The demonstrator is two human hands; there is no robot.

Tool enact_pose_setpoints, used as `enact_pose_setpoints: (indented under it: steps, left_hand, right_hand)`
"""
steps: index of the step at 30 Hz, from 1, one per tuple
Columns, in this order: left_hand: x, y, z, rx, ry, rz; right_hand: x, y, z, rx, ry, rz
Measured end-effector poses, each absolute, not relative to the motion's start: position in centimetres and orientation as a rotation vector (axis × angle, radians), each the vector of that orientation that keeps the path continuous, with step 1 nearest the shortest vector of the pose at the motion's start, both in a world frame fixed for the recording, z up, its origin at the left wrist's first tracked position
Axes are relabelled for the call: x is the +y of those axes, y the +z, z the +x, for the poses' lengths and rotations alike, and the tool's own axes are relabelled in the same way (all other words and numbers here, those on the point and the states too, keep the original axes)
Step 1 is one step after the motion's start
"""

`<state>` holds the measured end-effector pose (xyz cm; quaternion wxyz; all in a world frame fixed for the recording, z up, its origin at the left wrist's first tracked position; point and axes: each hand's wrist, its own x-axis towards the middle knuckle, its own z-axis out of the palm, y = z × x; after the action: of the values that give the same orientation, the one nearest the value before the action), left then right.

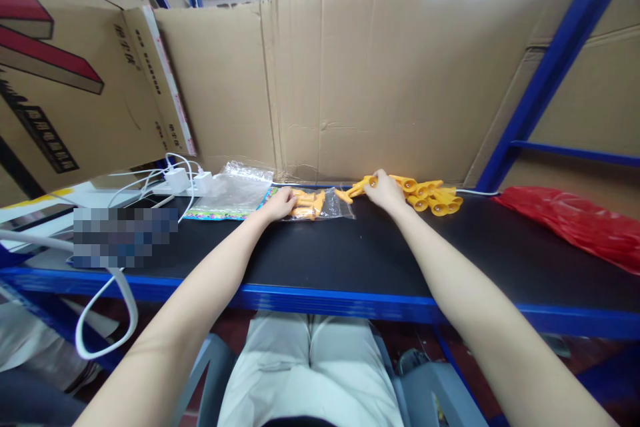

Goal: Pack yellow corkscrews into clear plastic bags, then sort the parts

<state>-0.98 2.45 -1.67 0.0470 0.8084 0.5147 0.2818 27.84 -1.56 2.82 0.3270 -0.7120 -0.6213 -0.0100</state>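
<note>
My left hand (281, 203) is closed on the left end of a clear plastic bag (341, 207) lying flat on the dark tabletop. Several yellow plastic pieces (307, 205) show inside that bag, and another yellow piece (344, 196) lies at its right end. At the back of the table, my right hand (386, 192) has its fingers closed round a yellow funnel-ended piece (373, 181), partly hidden by the fingers. Just right of this hand lies a loose pile of similar yellow pieces (436, 200) with round open cups.
More clear bags with a colourful printed strip (233, 193) lie left of my left hand. White chargers and cables (176, 180) sit beyond them. A red plastic bag (575, 223) rests at right. Cardboard (380, 87) walls the back; a blue edge (335, 300) borders the front.
</note>
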Motion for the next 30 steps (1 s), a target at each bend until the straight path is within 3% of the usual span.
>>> enact_pose_setpoints:
  steps: [8, 17, 23, 30]
  left_hand:
    - [2.5, -1.7, -1.0, 1.57, 0.855, 2.484]
    - [2.0, -1.4, -0.7, 1.561, 0.887, 2.445]
    - [2.1, -1.5, -0.9, 1.536, 0.889, 2.427]
    - [2.3, -1.6, -1.0, 1.541, 0.868, 2.445]
  right_hand:
    - [0.3, 2.2, 28.7, -1.367, 0.072, -1.419]
    - [-0.3, 3.0, 26.8, -1.144, 0.509, -0.995]
    - [-1.5, 3.6, 26.1, -1.389, 0.427, -1.116]
    - [-3.4, 4.4, 26.6, -2.191, 0.251, -1.47]
